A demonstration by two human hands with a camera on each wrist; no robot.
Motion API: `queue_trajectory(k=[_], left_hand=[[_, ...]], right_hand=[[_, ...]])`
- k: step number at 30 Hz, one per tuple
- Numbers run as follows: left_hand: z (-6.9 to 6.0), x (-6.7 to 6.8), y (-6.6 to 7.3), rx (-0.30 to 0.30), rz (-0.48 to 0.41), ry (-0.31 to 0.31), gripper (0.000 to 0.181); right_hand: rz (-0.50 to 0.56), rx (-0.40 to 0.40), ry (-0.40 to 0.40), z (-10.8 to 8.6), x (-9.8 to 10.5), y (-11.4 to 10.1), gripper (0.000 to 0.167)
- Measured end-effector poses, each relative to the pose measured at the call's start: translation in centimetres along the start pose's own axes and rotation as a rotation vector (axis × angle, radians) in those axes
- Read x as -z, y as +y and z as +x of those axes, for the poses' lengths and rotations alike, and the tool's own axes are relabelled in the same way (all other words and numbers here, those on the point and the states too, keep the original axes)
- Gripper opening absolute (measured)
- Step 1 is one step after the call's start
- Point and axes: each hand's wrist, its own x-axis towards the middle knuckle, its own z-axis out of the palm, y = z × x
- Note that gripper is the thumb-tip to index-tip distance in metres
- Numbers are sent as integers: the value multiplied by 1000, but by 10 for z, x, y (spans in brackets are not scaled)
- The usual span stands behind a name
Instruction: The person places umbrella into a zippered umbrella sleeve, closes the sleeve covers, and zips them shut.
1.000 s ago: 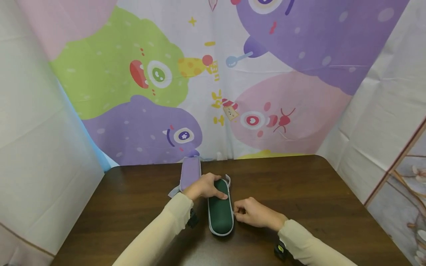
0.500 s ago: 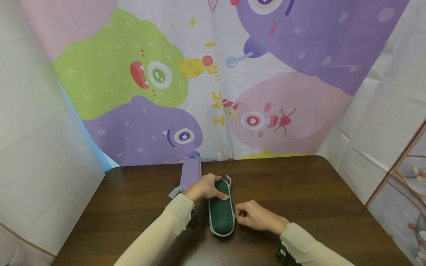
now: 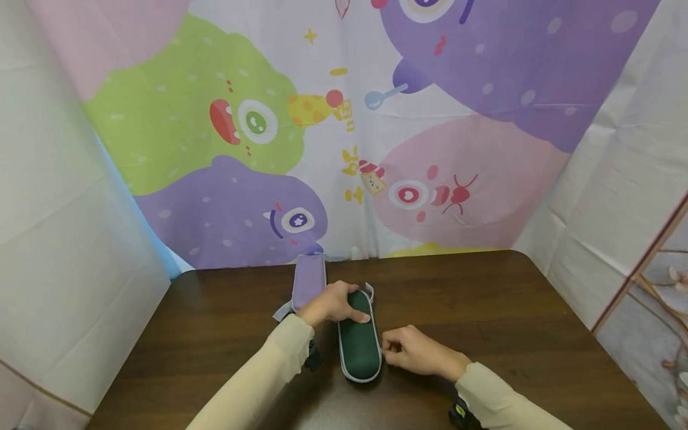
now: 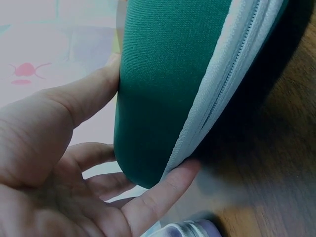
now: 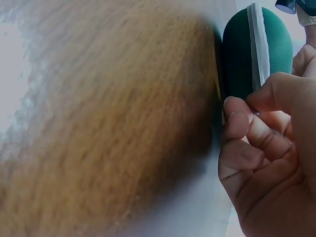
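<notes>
A green zippered case (image 3: pixel 360 352) with rounded ends and a light grey zipper edge lies lengthwise on the table. My left hand (image 3: pixel 334 303) grips its far end, thumb across the top. In the left wrist view the fingers bend round that end and one fingertip touches the zipper band (image 4: pixel 217 94), which looks closed there. My right hand (image 3: pixel 416 351) is at the case's right side, fingers curled. The right wrist view shows its thumb and index finger pinching a small zipper pull (image 5: pixel 256 113) at the zipper, mostly hidden by the fingertips.
A purple case (image 3: pixel 309 279) with a grey strap (image 3: pixel 282 310) lies behind my left hand, near the table's back edge. A grey loop (image 3: pixel 369 290) sticks out from the green case's far end. Behind the brown table (image 3: pixel 484 310) hangs a cartoon-printed curtain (image 3: pixel 344 227).
My right hand has shifted slightly to the right and towards me. The green case's near end has swung slightly to the right, while my left hand stays almost in place.
</notes>
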Motion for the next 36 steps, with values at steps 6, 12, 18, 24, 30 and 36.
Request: queue_trajectory(k=[6, 12, 18, 24, 30, 36], left_hand=[[0, 0, 0, -6, 8, -5, 84], [0, 2, -1, -11, 10, -1, 84], [-2, 1, 0, 5, 20, -4, 84], [-3, 1, 2, 11, 24, -1, 84], [-2, 1, 1, 10, 25, -2, 84], [-4, 3, 4, 11, 31, -2, 83]], right_hand=[[25, -5, -15, -1, 0, 0, 20], [47, -18, -36, -2, 1, -1, 21], [39, -12, -30, -5, 1, 0, 22], [57, -30, -35, -7, 0, -2, 22], [73, -22, -61, -9, 1, -4, 21], [88, -18, -80, -10, 2, -5, 20]])
